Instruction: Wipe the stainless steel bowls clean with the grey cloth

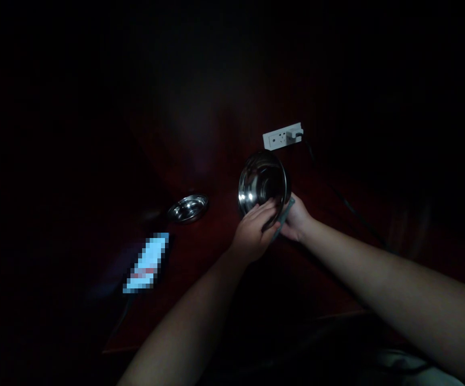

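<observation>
Holding a shiny metal bowl [256, 182] in the left hand [254, 233], with the fingers laid along the metal; hard to tell whether inside or outside the rim. Tilting it well off upright, probably to bring the curved wall within easy reach. Reaching behind it with the right hand [299, 217], mostly hidden, so impossible to tell how tightly closed; perhaps there to steady such a smooth, round shape. Between both hands, close against the bowl: a thin greenish cloth [284, 217], perhaps pinched there for contact with the metal.

Left of the left hand, well apart: a shallow dish [188, 209] on the dark red table [212, 252], perhaps placed aside for elbow room. Nearer than that, a lit phone [147, 262], likely face up for viewing. Beyond both hands: a white socket strip [275, 140], with a cable [349, 209] running rightward past the right forearm.
</observation>
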A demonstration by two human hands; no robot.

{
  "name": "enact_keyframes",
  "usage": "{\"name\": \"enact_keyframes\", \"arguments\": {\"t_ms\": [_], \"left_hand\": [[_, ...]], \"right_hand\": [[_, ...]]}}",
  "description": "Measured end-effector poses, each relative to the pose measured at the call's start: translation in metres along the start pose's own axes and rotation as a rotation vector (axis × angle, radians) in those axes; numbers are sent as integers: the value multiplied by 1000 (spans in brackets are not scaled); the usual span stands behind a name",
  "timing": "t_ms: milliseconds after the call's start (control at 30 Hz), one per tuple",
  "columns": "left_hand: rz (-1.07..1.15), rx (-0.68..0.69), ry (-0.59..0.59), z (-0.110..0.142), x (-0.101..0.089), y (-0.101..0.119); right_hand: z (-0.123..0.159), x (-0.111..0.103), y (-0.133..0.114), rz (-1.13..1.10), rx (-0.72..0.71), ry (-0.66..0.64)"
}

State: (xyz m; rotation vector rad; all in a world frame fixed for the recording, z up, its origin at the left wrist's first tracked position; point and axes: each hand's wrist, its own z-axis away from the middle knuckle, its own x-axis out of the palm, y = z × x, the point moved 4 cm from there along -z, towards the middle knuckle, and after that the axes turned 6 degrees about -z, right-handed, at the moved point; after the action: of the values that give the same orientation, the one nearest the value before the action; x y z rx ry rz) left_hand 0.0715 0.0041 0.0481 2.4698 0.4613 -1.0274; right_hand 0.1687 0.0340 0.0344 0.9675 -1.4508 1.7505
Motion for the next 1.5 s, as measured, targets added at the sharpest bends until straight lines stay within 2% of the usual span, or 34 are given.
{"name": "enact_keyframes", "arguments": {"t_ms": [133, 300, 433, 633, 733, 900, 1067, 1300, 1400, 1500], "left_hand": [[-64, 2, -65, 1, 0, -1], [-110, -59, -123, 0, 5, -3], [-76, -83, -57, -1, 5, -5], [-18, -60, 55, -1, -2, 3], [-24, -48, 65, -1, -4, 8], [-8, -32, 117, -2, -9, 12], [-13, -28, 191, -2, -16, 17], [-124, -94, 220, 3, -18, 17], [-136, -116, 219, 4, -18, 17], [-145, -137, 213, 4, -16, 16]], "right_hand": [[-2, -1, -1, 88, -10, -49], [-6, -1, -3, 236, -132, -106], [-7, -2, -8, 283, -280, -75], [-6, -14, -23, 541, -542, 103], [-2, -11, -26, 568, -623, 73], [6, -7, -27, 567, -677, 62], [21, 4, -36, 748, -835, -20], [42, 28, -42, 1106, -1115, -343], [46, 29, -38, 1191, -1208, -382], [51, 28, -36, 1172, -1321, -344]]}}
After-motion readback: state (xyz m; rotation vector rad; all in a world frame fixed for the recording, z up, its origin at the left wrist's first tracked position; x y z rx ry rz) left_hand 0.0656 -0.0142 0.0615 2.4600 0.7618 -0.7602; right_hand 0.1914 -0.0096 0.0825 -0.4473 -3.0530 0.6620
